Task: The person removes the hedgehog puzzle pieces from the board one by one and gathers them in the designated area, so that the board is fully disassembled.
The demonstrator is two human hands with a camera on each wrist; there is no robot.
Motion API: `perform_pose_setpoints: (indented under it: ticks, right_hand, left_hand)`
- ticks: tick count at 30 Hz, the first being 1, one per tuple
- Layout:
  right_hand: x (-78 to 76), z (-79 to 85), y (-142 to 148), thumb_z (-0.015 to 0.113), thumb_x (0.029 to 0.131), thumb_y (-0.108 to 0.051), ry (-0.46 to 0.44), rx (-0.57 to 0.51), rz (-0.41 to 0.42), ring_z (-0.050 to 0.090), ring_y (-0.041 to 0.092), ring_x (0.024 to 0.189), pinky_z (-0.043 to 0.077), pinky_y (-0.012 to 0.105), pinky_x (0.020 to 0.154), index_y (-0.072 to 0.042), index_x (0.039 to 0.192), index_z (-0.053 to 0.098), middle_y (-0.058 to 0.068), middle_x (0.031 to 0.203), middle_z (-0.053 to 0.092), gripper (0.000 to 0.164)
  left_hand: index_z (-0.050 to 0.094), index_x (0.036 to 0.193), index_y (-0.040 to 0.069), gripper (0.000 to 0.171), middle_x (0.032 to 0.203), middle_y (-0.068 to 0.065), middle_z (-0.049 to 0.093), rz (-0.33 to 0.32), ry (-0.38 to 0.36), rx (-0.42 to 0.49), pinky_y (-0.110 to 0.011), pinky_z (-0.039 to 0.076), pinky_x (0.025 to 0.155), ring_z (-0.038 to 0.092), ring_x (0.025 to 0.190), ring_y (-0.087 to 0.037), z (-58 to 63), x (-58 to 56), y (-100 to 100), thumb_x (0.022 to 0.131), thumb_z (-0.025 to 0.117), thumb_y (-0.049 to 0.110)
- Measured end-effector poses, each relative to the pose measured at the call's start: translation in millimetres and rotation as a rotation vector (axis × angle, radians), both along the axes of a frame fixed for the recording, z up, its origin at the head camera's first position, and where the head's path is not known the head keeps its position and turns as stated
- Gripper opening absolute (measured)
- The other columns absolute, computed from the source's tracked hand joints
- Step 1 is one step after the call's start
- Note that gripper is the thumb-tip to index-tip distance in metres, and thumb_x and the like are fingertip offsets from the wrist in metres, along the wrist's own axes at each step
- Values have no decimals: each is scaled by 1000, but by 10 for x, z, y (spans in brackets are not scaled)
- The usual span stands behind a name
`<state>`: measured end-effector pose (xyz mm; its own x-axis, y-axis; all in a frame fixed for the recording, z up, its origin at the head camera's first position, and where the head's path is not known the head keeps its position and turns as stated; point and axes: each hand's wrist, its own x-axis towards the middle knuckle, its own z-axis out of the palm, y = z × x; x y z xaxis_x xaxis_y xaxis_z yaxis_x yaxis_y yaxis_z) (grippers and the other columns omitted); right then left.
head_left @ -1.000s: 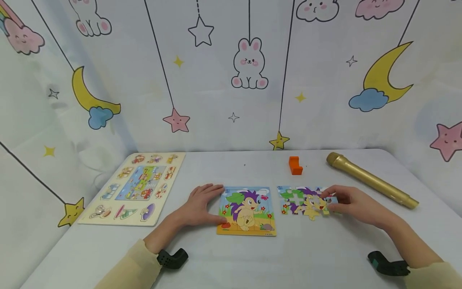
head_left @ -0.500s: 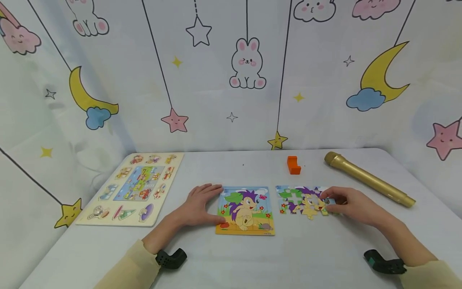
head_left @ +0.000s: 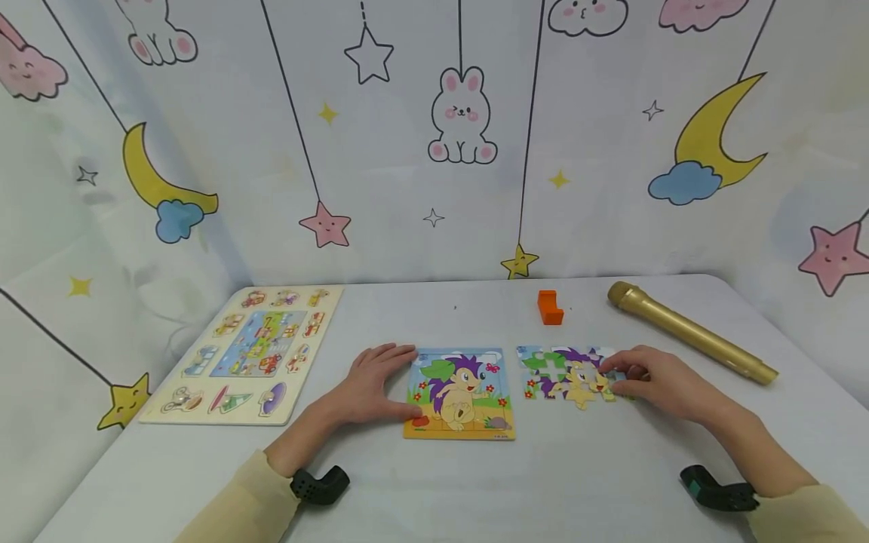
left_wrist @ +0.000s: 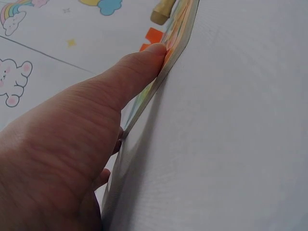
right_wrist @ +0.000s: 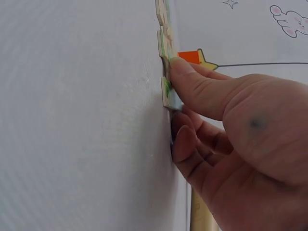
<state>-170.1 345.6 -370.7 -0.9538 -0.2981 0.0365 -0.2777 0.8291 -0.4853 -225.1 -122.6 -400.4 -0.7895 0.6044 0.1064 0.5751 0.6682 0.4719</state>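
Observation:
A square hedgehog picture board lies flat in the middle of the table. My left hand rests at its left side, fingers spread; the straight thumb lies over the board's edge in the left wrist view. To the right lies a partly joined hedgehog jigsaw, with a cross-shaped gap in its upper left part. My right hand is at the jigsaw's right edge, with thumb and fingers pinching a puzzle piece there. The fingers cover most of that piece in the head view.
At the left lies a large cream puzzle board with vehicle and toy pictures. An orange block stands behind the jigsaw, and a gold microphone lies at the back right. A printed cloth hangs behind the white table.
The head view has shifted slightly, so the whole scene sits a little further left. Both hands keep nearly the same places; the right fingers have moved slightly over the jigsaw's right edge.

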Motion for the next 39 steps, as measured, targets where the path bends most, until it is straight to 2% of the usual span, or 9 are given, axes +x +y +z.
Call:
perform_pose_setpoints:
  ticks: [7, 15, 26, 39]
  right_hand:
    - [5, -6, -8, 76, 91, -15, 12, 1, 7, 53, 16, 83, 48, 28, 68, -14, 115, 72, -2, 99, 60, 24]
    - [6, -8, -50, 75, 92, -16, 22, 10, 2, 53, 16, 84, 49, 29, 69, -15, 113, 73, 1, 104, 61, 21]
    - [20, 18, -23, 75, 92, -17, 11, 18, 1, 52, 16, 83, 48, 29, 69, -15, 113, 74, -2, 98, 59, 21]
    - [28, 8, -17, 74, 92, -14, 58, 1, 17, 51, 13, 81, 46, 27, 67, -17, 109, 75, -3, 98, 60, 17]
  left_hand:
    - [47, 152, 8, 91, 157, -7, 41, -3, -2, -2, -62, 12, 117, 24, 147, -36, 5, 0, -2, 80, 78, 55]
    - [46, 152, 11, 91, 158, -4, 40, 9, -6, -12, -60, 11, 118, 23, 148, -34, 5, 4, -10, 79, 78, 55]
    - [46, 152, 10, 92, 158, -5, 40, 5, -5, -4, -60, 10, 118, 22, 148, -35, 17, 5, 3, 79, 78, 55]
    - [47, 152, 8, 92, 157, -7, 42, 1, 8, -5, -61, 12, 117, 24, 147, -36, 5, -2, 7, 80, 78, 55]
